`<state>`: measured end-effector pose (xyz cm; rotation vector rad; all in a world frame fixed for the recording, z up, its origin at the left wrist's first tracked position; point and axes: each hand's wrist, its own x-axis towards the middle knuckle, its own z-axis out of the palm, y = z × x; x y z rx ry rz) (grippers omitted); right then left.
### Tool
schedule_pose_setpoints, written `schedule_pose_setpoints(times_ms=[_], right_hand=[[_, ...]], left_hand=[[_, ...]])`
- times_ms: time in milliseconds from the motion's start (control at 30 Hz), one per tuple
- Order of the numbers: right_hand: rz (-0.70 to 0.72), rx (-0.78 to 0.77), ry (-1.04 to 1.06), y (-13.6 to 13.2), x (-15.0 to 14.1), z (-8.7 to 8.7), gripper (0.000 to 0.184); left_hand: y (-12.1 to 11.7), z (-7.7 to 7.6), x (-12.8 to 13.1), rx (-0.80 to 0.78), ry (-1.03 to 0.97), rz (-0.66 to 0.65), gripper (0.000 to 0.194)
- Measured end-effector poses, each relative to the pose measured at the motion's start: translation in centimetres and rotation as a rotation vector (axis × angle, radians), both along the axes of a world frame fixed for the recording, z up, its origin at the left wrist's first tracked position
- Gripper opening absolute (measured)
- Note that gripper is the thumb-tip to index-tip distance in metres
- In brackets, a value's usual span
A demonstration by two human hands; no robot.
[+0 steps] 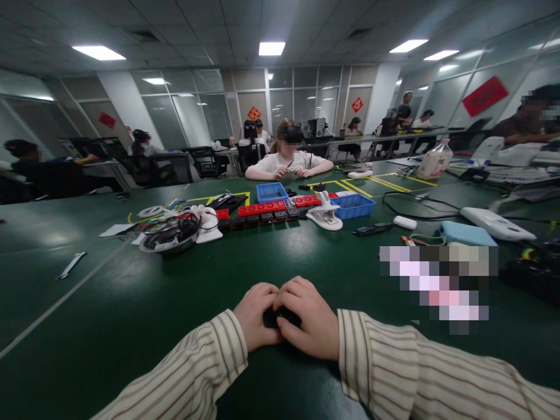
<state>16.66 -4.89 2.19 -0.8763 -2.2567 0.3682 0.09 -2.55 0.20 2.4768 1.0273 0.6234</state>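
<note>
My left hand (258, 318) and my right hand (310, 319) meet low in the middle of the view, over the green table (184, 309). Both curl around a small black object (289, 317). Only a dark patch of it shows between thumbs and fingers, so its kind cannot be made out. The fingers of the right hand overlap those of the left at the top. Beyond my hands runs a row of red blocks (262, 208) and black blocks (266, 217). A white clip stand (326, 217) is at the row's right.
Two blue trays (356, 205) (271, 192) stand near the row. On the left are a metal bowl (168, 245) with cables and a wrench (70, 265). A light blue box (466, 233) and a white device (499, 224) lie right. Across the table sits a person (289, 160).
</note>
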Motion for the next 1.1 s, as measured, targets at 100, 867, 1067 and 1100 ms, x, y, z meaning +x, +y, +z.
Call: schedule_pose_setpoints(times_ms=[100,867,1067,1100], right_hand=[[0.102,0.048,0.039,-0.02,0.01,-0.24,0.014],[-0.200,-0.108,-0.143,-0.11,-0.51,0.01,0.017],[-0.067,-0.154,-0.122,-0.05,-0.10,0.19,0.011],[-0.033,-0.161,-0.113,0.00,0.03,0.18,0.014]], left_hand=[[-0.07,0.11,0.04,0.016,0.014,-0.044,0.015],[-0.06,-0.11,0.19,-0.012,-0.001,0.044,0.022],[0.02,-0.11,-0.05,0.015,0.005,-0.027,0.023],[0.00,-0.10,-0.07,0.019,0.011,-0.038,0.022]])
